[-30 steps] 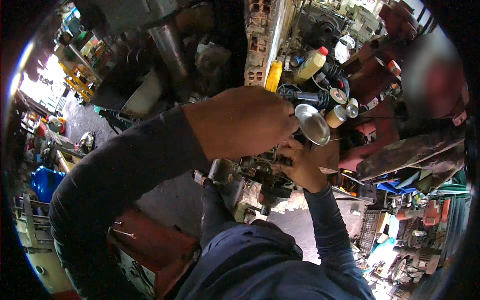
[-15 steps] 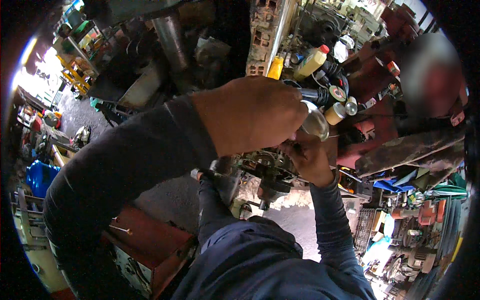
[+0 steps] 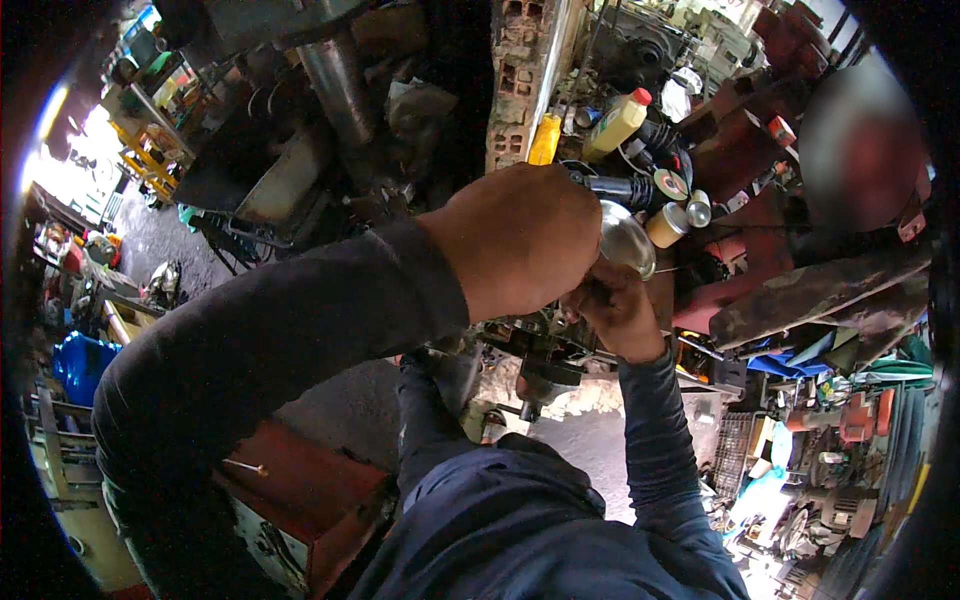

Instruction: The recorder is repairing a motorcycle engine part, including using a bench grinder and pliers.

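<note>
My left hand (image 3: 525, 240) is closed, knuckles up, above a dark, greasy metal assembly (image 3: 545, 345). What its fingers hold is hidden behind the back of the hand. Right beside it, my right hand (image 3: 622, 315) has its fingers curled together in a pinch, and the thing between them is too small and dark to name. Just beyond both hands lies a shiny round metal bowl (image 3: 628, 238), its near side partly covered by them. A pale can (image 3: 666, 226) and a smaller silver can (image 3: 698, 210) stand to its right.
Behind the bowl are a black power tool with a disc (image 3: 670, 184), a yellow bottle with a red cap (image 3: 618, 126) and a brick pillar (image 3: 515, 85). Another person (image 3: 865, 170) is at the right, near camouflage cloth (image 3: 820, 298). A red metal box (image 3: 310, 475) sits at lower left.
My left hand and wrist have shifted slightly to the right and down. The right hand's fingers have turned a little and stay beside the left.
</note>
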Motion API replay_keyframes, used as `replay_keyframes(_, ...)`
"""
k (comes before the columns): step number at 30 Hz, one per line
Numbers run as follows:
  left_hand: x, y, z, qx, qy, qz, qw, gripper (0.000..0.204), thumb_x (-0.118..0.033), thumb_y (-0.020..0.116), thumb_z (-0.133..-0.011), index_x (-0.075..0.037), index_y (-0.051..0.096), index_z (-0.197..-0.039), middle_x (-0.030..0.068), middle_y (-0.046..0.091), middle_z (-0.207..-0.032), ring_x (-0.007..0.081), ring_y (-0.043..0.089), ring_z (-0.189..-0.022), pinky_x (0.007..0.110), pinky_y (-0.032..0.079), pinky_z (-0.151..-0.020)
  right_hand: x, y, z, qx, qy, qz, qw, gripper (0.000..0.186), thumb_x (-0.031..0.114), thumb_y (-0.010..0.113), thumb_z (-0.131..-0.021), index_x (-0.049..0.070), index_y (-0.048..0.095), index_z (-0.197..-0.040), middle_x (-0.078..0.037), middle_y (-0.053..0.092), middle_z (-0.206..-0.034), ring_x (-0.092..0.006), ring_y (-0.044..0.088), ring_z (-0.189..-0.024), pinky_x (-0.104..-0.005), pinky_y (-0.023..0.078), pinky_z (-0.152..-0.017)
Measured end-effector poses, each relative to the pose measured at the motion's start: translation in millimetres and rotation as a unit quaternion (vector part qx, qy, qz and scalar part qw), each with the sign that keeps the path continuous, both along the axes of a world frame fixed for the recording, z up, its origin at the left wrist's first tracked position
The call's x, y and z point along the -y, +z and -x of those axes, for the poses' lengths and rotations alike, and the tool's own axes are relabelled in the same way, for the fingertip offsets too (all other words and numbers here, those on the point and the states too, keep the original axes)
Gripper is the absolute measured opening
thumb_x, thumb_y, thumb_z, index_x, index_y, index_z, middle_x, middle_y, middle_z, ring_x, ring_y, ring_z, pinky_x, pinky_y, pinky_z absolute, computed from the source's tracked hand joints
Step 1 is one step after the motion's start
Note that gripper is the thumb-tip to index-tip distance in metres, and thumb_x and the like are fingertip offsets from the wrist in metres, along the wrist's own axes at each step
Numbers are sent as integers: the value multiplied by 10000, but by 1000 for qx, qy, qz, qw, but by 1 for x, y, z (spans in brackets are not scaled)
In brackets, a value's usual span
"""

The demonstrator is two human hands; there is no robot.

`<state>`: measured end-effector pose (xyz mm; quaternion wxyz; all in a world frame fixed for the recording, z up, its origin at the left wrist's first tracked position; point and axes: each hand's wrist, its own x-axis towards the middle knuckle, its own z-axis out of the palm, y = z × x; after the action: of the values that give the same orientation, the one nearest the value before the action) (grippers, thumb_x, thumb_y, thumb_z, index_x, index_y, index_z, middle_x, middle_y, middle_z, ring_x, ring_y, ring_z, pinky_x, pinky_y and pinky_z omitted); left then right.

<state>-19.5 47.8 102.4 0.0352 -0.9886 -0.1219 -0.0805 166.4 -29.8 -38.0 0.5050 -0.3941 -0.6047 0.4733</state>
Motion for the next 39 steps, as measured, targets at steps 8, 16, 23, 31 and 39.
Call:
replay_keyframes(8,48,-37,35,104,122,142,977,297,-281,611,-886,-30,596,-1045,186,646,-904,347,651,-773,444,525,-620,0,-22,6,40,-95,-74,992,256,-46,639,-839,-36,638,-1095,-84,696,-916,-110,606,-715,-258,501,-628)
replay_keyframes(16,92,-178,13,48,261,354,897,650,-296,681,-837,-45,391,-1361,192,655,-877,365,649,-736,446,524,-613,2,4,8,103,-80,-32,991,212,18,661,-824,-36,660,-1029,-178,694,-992,-247,685,-862,-321,523,-759)
replay_keyframes(23,82,-149,42,324,78,317,888,316,-120,708,-809,-24,641,-1103,142,634,-999,318,629,-902,413,512,-768,0,-4,6,134,-96,-93,982,177,24,638,-864,-39,652,-1029,-141,691,-954,-175,642,-763,-281,512,-682)
replay_keyframes(31,-4,-20,18,130,-22,111,985,347,-56,658,-816,-34,589,-1156,154,599,-1084,309,610,-1021,382,512,-862,-2,5,8,142,-71,-98,983,202,-31,584,-882,-57,635,-1075,-100,680,-912,-106,615,-724,-261,514,-650)
replay_keyframes(39,-5,-8,7,26,-31,20,999,237,-163,592,-881,-1,577,-1054,175,570,-1093,351,585,-998,412,502,-841,-5,-6,3,92,-36,-52,994,285,-58,594,-837,-70,615,-1121,-174,663,-1080,-190,647,-993,-312,516,-848)
